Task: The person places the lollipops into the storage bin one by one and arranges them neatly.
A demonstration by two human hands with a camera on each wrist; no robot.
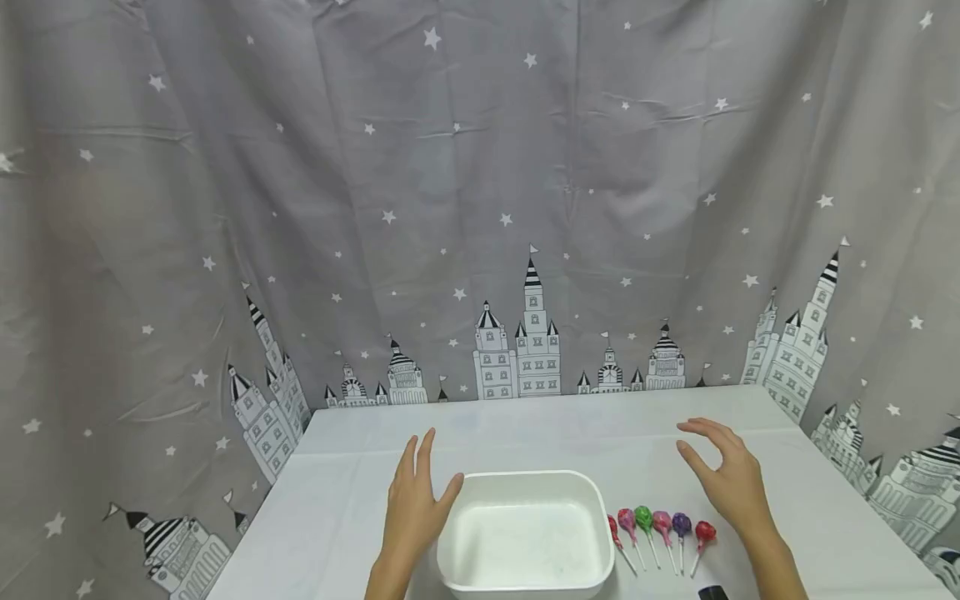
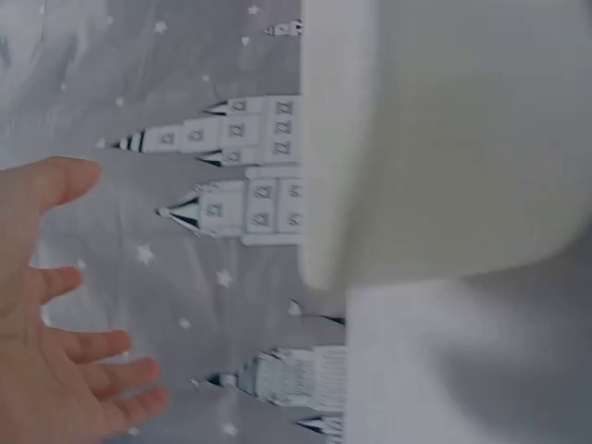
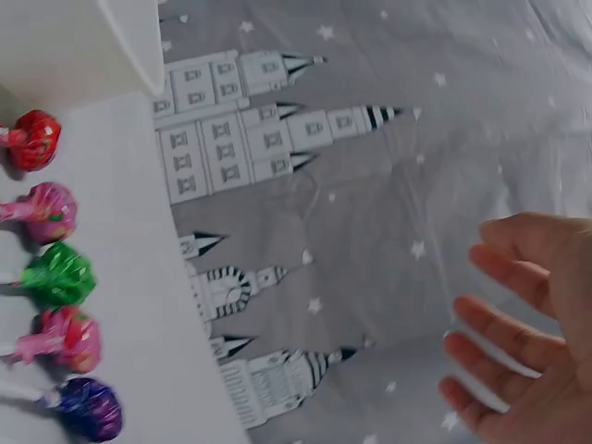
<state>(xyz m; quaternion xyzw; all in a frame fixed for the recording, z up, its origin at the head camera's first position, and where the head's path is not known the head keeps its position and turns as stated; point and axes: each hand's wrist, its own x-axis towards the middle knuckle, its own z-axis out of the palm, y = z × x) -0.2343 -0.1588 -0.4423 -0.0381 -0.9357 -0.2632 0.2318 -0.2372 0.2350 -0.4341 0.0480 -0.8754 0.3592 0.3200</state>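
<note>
A creased gray curtain (image 1: pixel 450 175) printed with white stars (image 1: pixel 432 38) and 1 row of castles (image 1: pixel 538 342) hangs behind 1 white table (image 1: pixel 330 517).

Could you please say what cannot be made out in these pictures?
Black, blunt-ended object: head view; bottom edge cuts it off, identity unclear.
Leftmost round, red-wrapped lollipop: head view; partly hidden by the white rectangular plastic basin.
Basin: left wrist view; blurred, cut off by top and right edges.
</note>
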